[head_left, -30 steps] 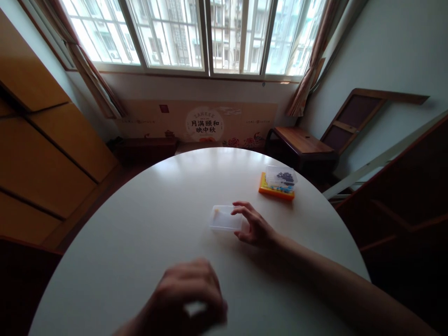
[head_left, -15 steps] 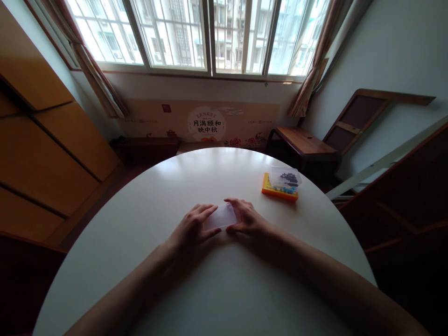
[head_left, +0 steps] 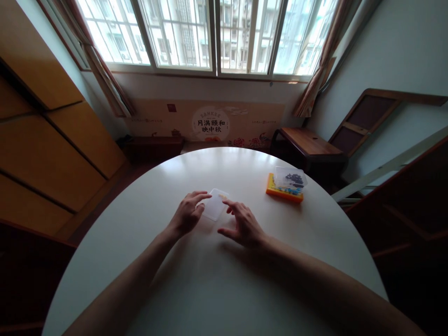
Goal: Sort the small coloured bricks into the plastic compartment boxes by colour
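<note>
A translucent plastic box (head_left: 214,208) with rounded corners is turned at an angle over the middle of the table. A small yellowish patch shows at its far right corner; I cannot make out what it is. My left hand (head_left: 187,212) grips the box's left edge between thumb and fingers. Just right of the box, my right hand (head_left: 243,224) has its thumb and fingers spread, with nothing in them. Its index fingertip is close to the box's right edge; whether it touches is unclear.
On the right of the round white table (head_left: 168,270) lies an orange-and-yellow box (head_left: 280,191). A clear container (head_left: 285,172) with dark small pieces rests on top of it. Beyond the table stand a wooden chair (head_left: 310,140) and a window wall.
Both hands were around the plastic box. My right hand has let go and opened, drawing back a little. The box has turned and moved slightly away with my left hand.
</note>
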A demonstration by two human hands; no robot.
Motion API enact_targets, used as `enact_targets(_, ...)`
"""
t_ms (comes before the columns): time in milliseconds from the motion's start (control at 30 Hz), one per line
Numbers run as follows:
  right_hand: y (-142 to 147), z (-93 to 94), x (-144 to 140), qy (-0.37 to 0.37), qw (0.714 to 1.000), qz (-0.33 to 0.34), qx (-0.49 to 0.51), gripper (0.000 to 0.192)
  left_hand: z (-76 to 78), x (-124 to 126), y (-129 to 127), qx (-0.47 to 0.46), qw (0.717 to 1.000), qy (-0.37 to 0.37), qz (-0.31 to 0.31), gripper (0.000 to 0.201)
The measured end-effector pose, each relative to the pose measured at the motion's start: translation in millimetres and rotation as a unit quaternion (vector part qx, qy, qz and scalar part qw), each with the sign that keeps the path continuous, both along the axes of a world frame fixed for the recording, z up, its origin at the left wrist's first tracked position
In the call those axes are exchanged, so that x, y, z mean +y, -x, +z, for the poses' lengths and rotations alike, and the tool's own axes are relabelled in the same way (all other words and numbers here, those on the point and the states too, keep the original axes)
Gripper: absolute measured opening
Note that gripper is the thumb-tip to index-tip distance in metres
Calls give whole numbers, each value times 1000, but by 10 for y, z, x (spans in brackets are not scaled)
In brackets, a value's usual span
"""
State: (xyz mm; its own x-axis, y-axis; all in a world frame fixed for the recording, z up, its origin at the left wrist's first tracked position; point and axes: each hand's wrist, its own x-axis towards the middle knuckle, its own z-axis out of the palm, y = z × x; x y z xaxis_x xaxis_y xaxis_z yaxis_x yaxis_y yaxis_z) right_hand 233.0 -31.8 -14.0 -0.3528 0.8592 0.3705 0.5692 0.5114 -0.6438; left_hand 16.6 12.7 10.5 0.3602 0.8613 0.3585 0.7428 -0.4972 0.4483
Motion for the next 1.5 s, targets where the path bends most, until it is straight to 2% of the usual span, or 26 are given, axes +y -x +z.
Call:
enact_targets(67,-23,-20,36,9,999,-43,18,69,-10,-40,-62,35,999,8,-10,40)
enact_targets(167,-74,-29,111,26,996,-74,29,67,-32,-92,-159,75,997,-6,11,56)
enact_targets(233,-111,-26,165,38,996,-72,20,73,-39,-106,-192,79,997,-7,4,51)
enact_targets(333,-157,-24,249,45,998,-53,-10,85,-33,-98,-180,78,995,9,-64,51)
enact_targets(467,-177,-33,350,45,998,-10,-31,82,-41,-67,-147,88,988,-5,-124,46)
enact_targets(633,-177,-21,413,59,997,-9,-40,82,-96,-30,-194,98,982,-54,-154,36)
enact_targets(900,-157,42,456,97,995,-18,-20,83,-111,6,-204,123,976,-69,-166,38)
enact_targets(1100,-155,49,467,95,995,-11,-10,82,-111,58,-205,137,972,-90,-168,35)
enact_targets(1233,-156,46,469,93,995,-7,-19,82,-78,71,-236,78,980,-85,-161,33)
enact_targets(1300,-153,34,473,89,996,-11,-22,84,-36,73,-256,15,988,-47,-149,33)
enact_targets(1367,-150,15,480,88,996,-19,-24,87,12,89,-277,-104,989,30,-101,33)
enact_targets(1433,-152,-4,486,90,996,-20,-22,90,42,133,-299,-257,957,132,-30,36)
enact_targets(1500,-161,-19,489,87,996,-14,-13,92,33,205,-321,-374,904,206,22,45)
